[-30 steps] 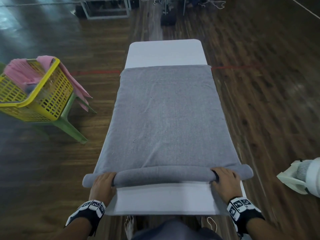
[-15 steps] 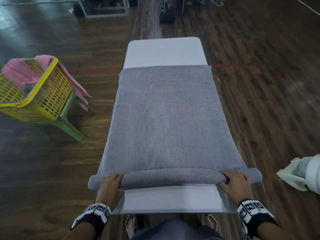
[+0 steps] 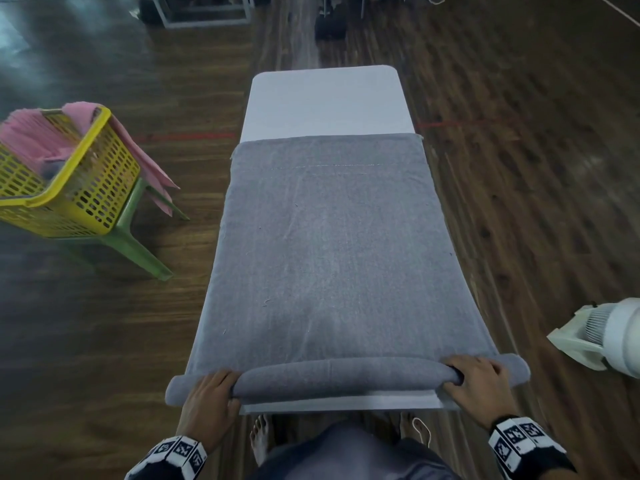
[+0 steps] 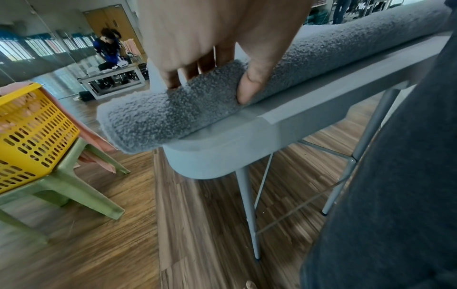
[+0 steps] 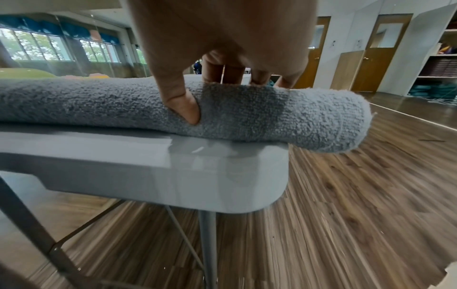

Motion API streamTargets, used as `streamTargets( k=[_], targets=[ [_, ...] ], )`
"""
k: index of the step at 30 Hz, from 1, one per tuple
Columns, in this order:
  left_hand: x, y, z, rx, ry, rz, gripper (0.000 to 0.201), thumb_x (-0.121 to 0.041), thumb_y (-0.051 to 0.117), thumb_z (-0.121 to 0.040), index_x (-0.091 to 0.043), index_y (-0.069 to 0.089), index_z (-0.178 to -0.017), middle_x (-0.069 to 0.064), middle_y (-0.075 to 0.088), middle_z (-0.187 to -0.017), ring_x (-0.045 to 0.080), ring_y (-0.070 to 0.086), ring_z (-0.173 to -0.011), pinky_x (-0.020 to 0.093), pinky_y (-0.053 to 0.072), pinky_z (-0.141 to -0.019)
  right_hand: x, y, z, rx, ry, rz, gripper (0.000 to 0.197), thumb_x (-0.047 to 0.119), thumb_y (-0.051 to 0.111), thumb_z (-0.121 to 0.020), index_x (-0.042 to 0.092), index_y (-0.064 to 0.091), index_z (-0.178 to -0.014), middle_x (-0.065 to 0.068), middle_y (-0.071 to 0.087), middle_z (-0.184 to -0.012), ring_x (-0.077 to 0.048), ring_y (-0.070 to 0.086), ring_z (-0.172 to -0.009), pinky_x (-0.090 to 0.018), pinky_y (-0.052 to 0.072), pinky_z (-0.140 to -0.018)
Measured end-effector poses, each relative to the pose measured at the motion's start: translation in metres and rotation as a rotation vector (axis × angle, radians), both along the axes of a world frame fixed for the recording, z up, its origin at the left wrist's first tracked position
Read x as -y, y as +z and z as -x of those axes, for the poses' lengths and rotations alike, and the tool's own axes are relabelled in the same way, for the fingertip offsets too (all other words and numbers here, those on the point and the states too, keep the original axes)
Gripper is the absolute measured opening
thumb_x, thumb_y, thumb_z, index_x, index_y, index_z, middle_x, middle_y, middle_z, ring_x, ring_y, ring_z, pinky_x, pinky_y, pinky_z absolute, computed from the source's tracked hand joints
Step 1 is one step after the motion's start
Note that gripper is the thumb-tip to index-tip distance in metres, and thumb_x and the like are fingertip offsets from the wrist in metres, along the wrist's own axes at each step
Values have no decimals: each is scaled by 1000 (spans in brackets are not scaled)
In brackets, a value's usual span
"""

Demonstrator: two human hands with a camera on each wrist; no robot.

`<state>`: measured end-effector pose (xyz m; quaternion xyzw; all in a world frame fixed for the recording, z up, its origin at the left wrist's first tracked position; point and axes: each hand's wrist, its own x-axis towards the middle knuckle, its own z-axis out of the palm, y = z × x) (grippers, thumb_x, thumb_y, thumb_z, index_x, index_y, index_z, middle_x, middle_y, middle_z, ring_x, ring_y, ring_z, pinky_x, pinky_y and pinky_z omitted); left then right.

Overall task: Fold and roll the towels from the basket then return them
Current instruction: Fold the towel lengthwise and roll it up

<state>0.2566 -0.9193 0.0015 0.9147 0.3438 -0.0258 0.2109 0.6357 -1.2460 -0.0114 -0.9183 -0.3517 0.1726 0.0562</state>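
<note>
Now | soft, limp grey terry towel on grey counter, rolled at 6 o'clock | left hand and right hand curl round roll ends | judged light, slack mid-roll; hold both ends.

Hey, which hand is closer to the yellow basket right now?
Left. The left hand grips the grey towel roll's end on the side facing the yellow basket; the right hand grips the opposite end, across the table.

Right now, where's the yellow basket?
In the head view the yellow basket sits on a green stool on the floor, left of the table, with pink towels in it and draped over its side.
</note>
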Motion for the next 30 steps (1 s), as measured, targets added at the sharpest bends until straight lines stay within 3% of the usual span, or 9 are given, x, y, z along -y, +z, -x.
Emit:
streamTargets(
  k=[3,6,9,12,15,21,24,26,30],
  targets=[
    [-10,2,-7,-8,-35,-47,47,-40,33,-77,-24,65,-108,-8,65,-104,9,59,-93,32,49,-90,-12,6,-9,20,17,3,33,47,54,-76,33,68,-101,13,67,-97,-13,58,-95,-40,36,-92],
    [-17,-2,-15,4,5,-148,49,-28,29,-90,-14,53,-130,2,58,-128,19,53,-120,44,33,-110,-20,6,-12,97,42,-150,44,43,40,-85,26,64,-118,5,64,-118,-17,57,-112,-44,37,-100],
    [-8,-8,-15,-32,34,-113,51,-36,34,-93,-12,47,-136,5,52,-138,25,44,-132,46,25,-114,-12,-2,-2,83,65,-151,47,47,59,-90,27,56,-132,6,58,-133,-17,50,-128,-47,28,-107],
    [-5,-9,-10,-21,-21,-94,54,-29,63,-77,-14,54,-128,3,58,-127,25,53,-122,47,36,-109,-4,-4,3,17,101,-87,65,28,85,-66,29,56,-124,3,66,-120,-24,60,-115,-53,36,-100],
    [-20,3,-23,7,-9,-101,36,-20,68,-69,-20,65,-105,-2,68,-101,20,64,-94,39,48,-89,-18,8,-13,26,64,-41,46,36,76,-64,31,65,-109,6,71,-104,-22,63,-99,-47,39,-95],
    [-44,8,-63,-66,56,-181,53,-35,23,-92,-10,54,-128,8,59,-128,28,54,-117,45,39,-103,-55,24,-39,67,48,-109,40,36,45,-94,30,52,-133,7,54,-135,-16,46,-127,-43,21,-111],
    [-28,-3,-58,-125,45,-126,55,-39,53,-90,-8,48,-136,9,51,-138,28,45,-131,49,29,-112,-45,11,-31,9,77,-70,48,51,58,-88,30,53,-130,11,54,-129,-16,45,-130,-46,16,-114],
    [-19,-5,-51,-114,8,-106,63,-23,76,-71,-6,55,-129,10,58,-129,31,52,-123,54,35,-109,-36,0,-29,35,103,-50,46,40,70,-76,30,61,-120,7,63,-120,-23,54,-120,-47,23,-111],
    [-35,7,-56,-131,-2,-137,40,-20,73,-63,-16,68,-103,1,68,-102,25,63,-95,41,47,-88,-60,17,-43,40,118,97,42,44,56,-79,35,60,-119,9,63,-117,-19,56,-111,-40,33,-100]
  ],
)
